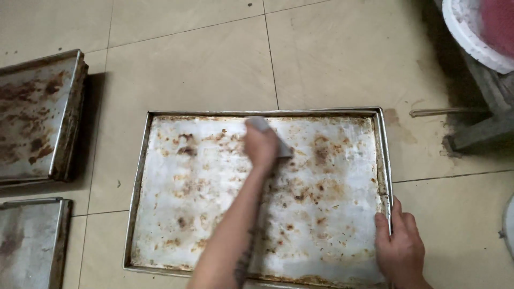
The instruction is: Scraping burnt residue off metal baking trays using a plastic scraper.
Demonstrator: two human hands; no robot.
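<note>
I see a big metal tray (pixel 160 225) lying flat on the floor (pixel 187 64). It is dirty, with brown burnt spots all over it.

My left hand (pixel 261 145) is out over the middle of the tray, near its far edge. Its grip is closed around a small grey scraper (pixel 278 143) (it is a bit blurry, so I cannot tell just what kind of tool it is). The scraper sticks out past the hand on the far side and on the right side, and it looks pressed down on the tray. My left arm runs from the near edge of the tray up to that hand.

My right hand (pixel 400 249) is at the tray's right edge, near the close corner. Its grip is closed on the rim, with the fingers laid along the edge and the thumb on the inside.

Well off to the left of my left hand are two more trays. One rusty tray (pixel 32 115) sits farther away, and a grey tray (pixel 27 241) sits closer to me. A white tub (pixel 466 32) is far up to the right of my right hand, by a dark stand (pixel 487 112).
</note>
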